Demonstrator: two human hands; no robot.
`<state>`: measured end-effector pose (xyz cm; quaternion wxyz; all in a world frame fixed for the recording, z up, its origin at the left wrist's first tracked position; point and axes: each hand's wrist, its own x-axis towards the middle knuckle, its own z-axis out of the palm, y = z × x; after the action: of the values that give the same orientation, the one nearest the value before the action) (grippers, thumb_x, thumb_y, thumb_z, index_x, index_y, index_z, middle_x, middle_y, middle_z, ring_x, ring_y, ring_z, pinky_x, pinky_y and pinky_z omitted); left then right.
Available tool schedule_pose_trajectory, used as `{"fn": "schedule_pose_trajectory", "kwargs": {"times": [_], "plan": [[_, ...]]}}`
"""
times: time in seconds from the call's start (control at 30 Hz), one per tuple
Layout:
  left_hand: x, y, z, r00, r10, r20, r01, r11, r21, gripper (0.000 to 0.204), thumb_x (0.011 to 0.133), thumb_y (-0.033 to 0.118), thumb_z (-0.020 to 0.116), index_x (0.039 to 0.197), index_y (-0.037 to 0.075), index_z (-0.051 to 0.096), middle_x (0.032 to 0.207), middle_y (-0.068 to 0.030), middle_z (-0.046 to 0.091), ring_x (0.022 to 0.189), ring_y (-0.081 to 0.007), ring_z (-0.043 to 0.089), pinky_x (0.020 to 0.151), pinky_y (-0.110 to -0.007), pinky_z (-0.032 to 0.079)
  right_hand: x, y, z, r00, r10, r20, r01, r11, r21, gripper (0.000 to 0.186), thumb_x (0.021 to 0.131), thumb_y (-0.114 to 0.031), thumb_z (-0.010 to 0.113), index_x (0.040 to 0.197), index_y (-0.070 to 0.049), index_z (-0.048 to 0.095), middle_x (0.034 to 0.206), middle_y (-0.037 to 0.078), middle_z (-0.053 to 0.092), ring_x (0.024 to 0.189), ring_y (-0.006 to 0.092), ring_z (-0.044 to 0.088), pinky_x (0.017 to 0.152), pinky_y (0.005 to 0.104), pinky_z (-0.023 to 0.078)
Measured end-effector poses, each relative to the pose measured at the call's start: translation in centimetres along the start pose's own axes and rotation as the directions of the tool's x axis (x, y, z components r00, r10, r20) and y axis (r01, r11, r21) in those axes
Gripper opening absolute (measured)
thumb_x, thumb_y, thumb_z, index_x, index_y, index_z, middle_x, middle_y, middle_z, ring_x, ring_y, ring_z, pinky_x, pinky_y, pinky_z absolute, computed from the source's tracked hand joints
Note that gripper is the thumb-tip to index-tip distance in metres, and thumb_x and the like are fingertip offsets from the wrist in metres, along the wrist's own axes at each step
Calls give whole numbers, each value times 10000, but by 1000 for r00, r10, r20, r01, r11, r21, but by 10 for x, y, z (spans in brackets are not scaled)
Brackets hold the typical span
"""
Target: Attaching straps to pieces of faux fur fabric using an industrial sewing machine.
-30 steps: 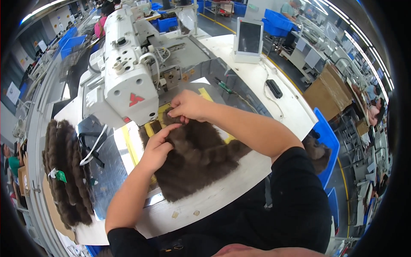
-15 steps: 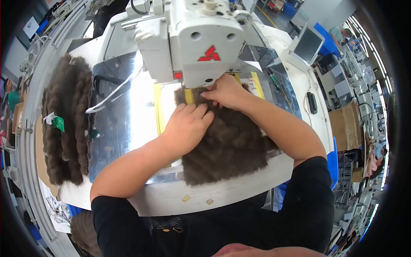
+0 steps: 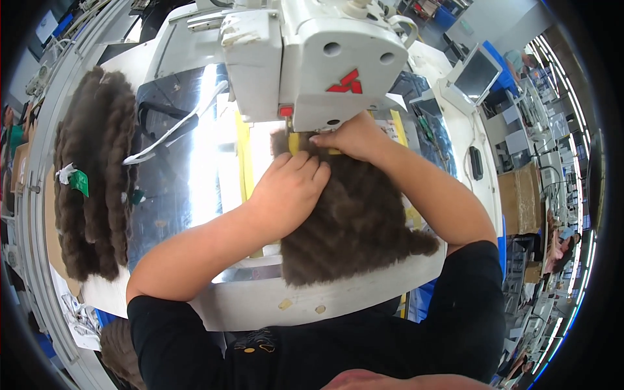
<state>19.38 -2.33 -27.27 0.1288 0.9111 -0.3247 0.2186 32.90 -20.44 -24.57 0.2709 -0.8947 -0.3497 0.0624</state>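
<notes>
A piece of brown fur (image 3: 351, 214) lies under the head of a white sewing machine (image 3: 338, 71), its lower part spread towards me. My left hand (image 3: 291, 188) rests at the fur's left side, its fingers curled together and pressed onto the pile. Higher up, my right hand (image 3: 356, 140) holds the fur's upper part close below the machine head, the thumb stretched left. The machine head partly hides the right hand's fingers. Near my fingertips a yellow strip (image 3: 294, 144) shows on the fur. The needle area is mostly hidden.
Brown fur strips (image 3: 97, 175) with a green tag (image 3: 78, 182) lie to the left. Beside them, a white strap (image 3: 172, 130) crosses the shiny metal plate (image 3: 162, 214). A small screen (image 3: 476, 75) and a dark handheld object (image 3: 476, 162) are at the right.
The machine and table have shifted slightly in view. My right thumb now reaches out where the fingers were pinched. A fur corner at the lower right, formerly beside my forearm, now shows fully.
</notes>
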Motion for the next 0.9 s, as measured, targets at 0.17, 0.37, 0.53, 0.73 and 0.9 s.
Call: {"fn": "schedule_pose_trajectory", "kwargs": {"times": [0.17, 0.37, 0.53, 0.73, 0.9], "plan": [[3, -7, 1, 987, -23, 162, 23, 1000, -1, 418, 880, 96, 583, 1267, -52, 636, 1246, -191, 664, 1211, -304, 634, 1033, -404, 483, 12, -19, -14, 977, 158, 143, -166, 985, 46, 468, 799, -302, 847, 1187, -66, 733, 1096, 140, 764, 1033, 351, 705, 927, 401, 549], [8, -9, 4, 998, -8, 66, 5, 999, 49, 304, 864, 91, 580, 1111, -52, 684, 1113, -180, 692, 1146, -305, 677, 963, -375, 519, 16, -21, -17, 816, 501, 289, -565, 799, 209, 410, 789, -200, 867, 1153, -55, 744, 886, 128, 775, 781, 321, 742, 725, 403, 593], [8, -10, 6, 992, -47, 113, 45, 999, 21, 274, 884, 85, 579, 1105, -41, 682, 1156, -218, 694, 1130, -330, 691, 989, -414, 529, 16, -5, -5, 894, 330, 302, -428, 830, 358, 157, 844, -93, 815, 903, 36, 748, 654, 122, 683, 498, 192, 660, 427, 340, 517], [12, -12, 6, 988, -87, 130, 83, 996, 31, 276, 876, 71, 588, 1111, -42, 679, 1250, -239, 690, 1135, -361, 686, 1016, -442, 519, 15, -6, -13, 895, 331, 298, -425, 834, 352, 186, 841, -88, 803, 823, 71, 710, 649, 127, 683, 517, 207, 670, 457, 351, 548], [12, -17, 7, 992, -82, 92, 74, 994, 82, 279, 868, 82, 599, 1112, -22, 687, 1293, -229, 688, 1189, -368, 663, 1041, -470, 496, 16, -7, -13, 889, 349, 298, -443, 822, 357, 171, 842, -78, 796, 803, 57, 698, 669, 117, 687, 516, 203, 662, 462, 350, 548]]}}
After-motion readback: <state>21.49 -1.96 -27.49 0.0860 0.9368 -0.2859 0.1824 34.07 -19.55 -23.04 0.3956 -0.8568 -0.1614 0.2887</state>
